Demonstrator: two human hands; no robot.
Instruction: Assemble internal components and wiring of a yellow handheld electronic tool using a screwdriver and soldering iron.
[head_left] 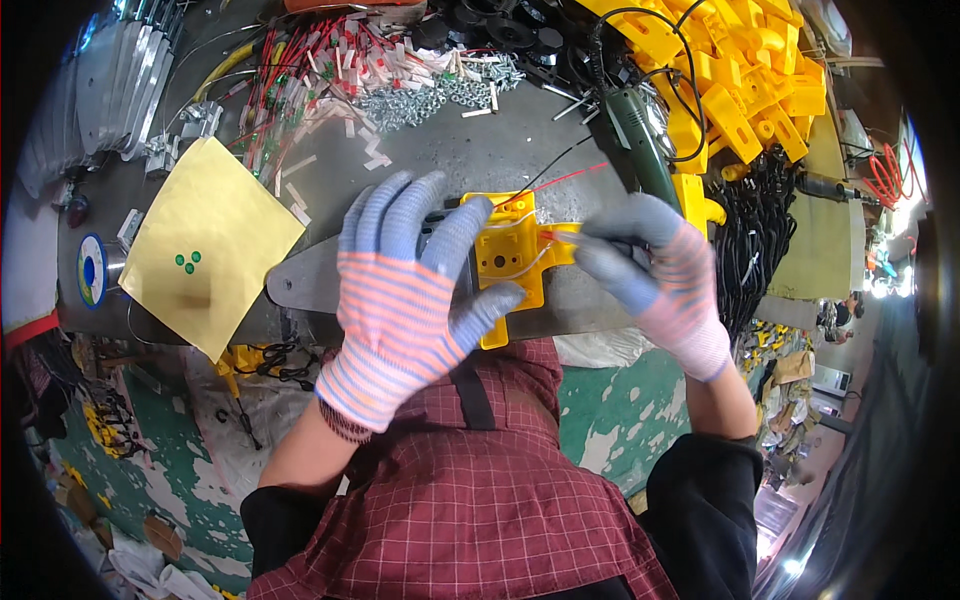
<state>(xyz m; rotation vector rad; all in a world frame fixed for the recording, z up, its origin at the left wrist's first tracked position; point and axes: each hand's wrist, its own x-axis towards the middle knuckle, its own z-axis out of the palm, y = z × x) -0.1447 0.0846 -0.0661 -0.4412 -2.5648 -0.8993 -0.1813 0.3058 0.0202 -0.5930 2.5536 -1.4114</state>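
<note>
A yellow plastic housing (528, 284) lies open at the table's near edge, with thin white wire inside and a black and a red wire (570, 180) running out of it. My left hand (405, 270), in a striped glove, spans the housing's left side, index finger and thumb against it. A grey metal plate (305, 287) sticks out leftward from beneath that hand. My right hand (660, 280), also gloved, is closed in a pinch at the housing's right arm. Between its fingertips is a thin piece with a reddish end, too small to name.
Yellow plastic parts (745, 85) are heaped at the far right beside a dark green power tool (640, 145). Red-wired pieces (300, 90) and small metal hardware (440, 95) cover the back. At left are yellow paper (215, 225) with green dots and a wire spool (92, 268). Black cables (755, 220) hang right.
</note>
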